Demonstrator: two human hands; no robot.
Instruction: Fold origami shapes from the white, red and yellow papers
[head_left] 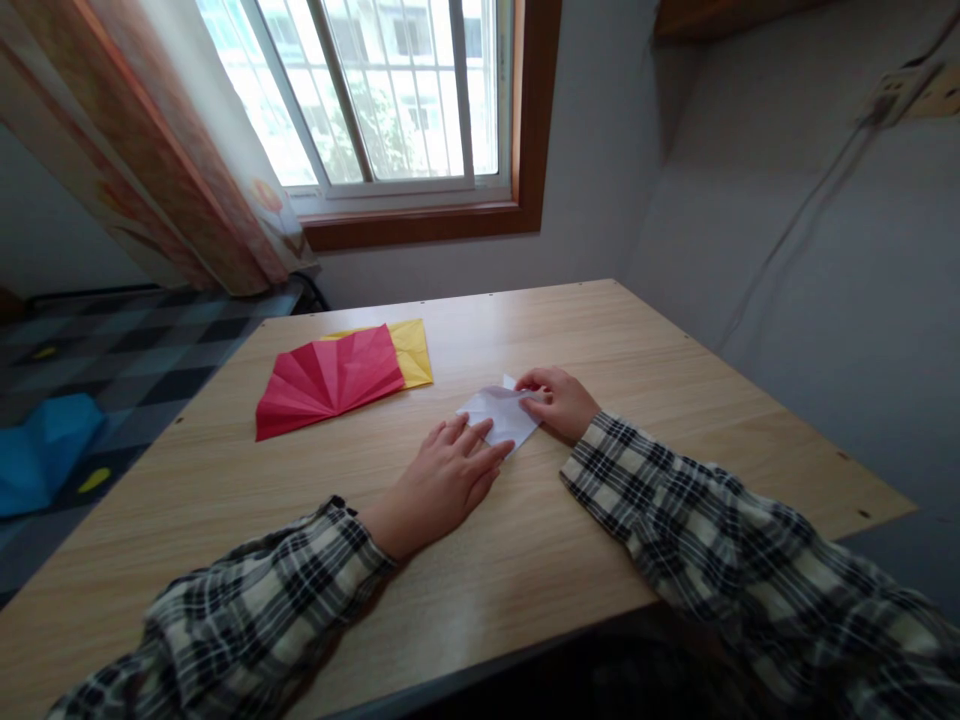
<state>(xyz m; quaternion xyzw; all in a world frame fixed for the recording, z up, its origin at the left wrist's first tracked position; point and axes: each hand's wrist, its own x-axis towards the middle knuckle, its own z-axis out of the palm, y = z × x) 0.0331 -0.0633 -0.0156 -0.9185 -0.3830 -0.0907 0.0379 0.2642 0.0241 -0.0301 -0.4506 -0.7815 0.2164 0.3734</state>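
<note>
A small folded sheet of white paper (pixel 491 403) lies on the wooden table (pixel 480 530), between my two hands. My left hand (pixel 448 475) rests flat with its fingers stretched out, the fingertips pressing on the paper's near left part. At the paper's right side, my right hand (pixel 559 400) pinches its edge between thumb and fingers. A little white flap shows just beyond the right fingertips. Part of the paper is hidden under the fingers of both hands.
Creased red paper (pixel 330 380) lies at the table's back left, partly over yellow paper (pixel 414 352). Blue paper (pixel 45 450) rests on a checked cloth (pixel 161 345) left of the table. Behind stand a window (pixel 375 100) and a curtain (pixel 150 130). A cable (pixel 787 235) hangs on the right wall.
</note>
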